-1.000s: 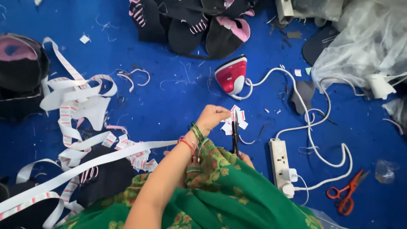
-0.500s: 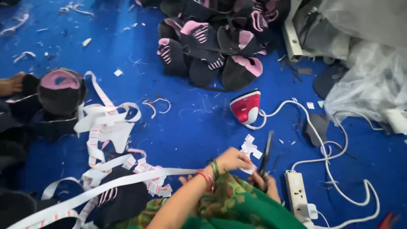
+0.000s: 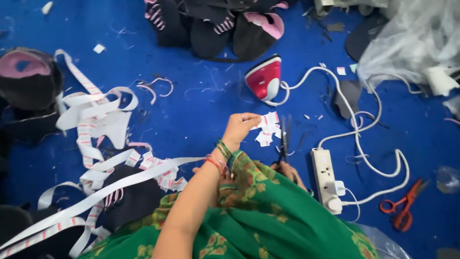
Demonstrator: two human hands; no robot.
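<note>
While the person sits over a blue floor (image 3: 201, 115), the left hand (image 3: 239, 128) reaches forward with its grip closed on a small bunch of white labels (image 3: 267, 128) with red marks, pinched between thumb and fingers. Just right of the labels stand dark scissors (image 3: 284, 139), blades pointing far; the right hand (image 3: 286, 170) lies near their handles, mostly hidden by green patterned cloth (image 3: 268, 216), so whether its grip is closed on the scissors cannot be told. A long white label ribbon (image 3: 96, 120) with red marks runs in loops across the left of the floor and passes under the left forearm. Bangles (image 3: 219, 158) ring the left wrist. Far of the labels rests a red and white iron (image 3: 263, 79), its white cord (image 3: 364, 129) curling right to a white power strip (image 3: 325, 175) lying just right of the scissors. Orange-handled scissors (image 3: 402, 208) lie at the near right, well apart from the hands. Black and pink shoe uppers (image 3: 225, 26) are piled at the far side, with another (image 3: 26, 79) at the left. Clear plastic sheeting (image 3: 417, 43) fills the far right corner.
</note>
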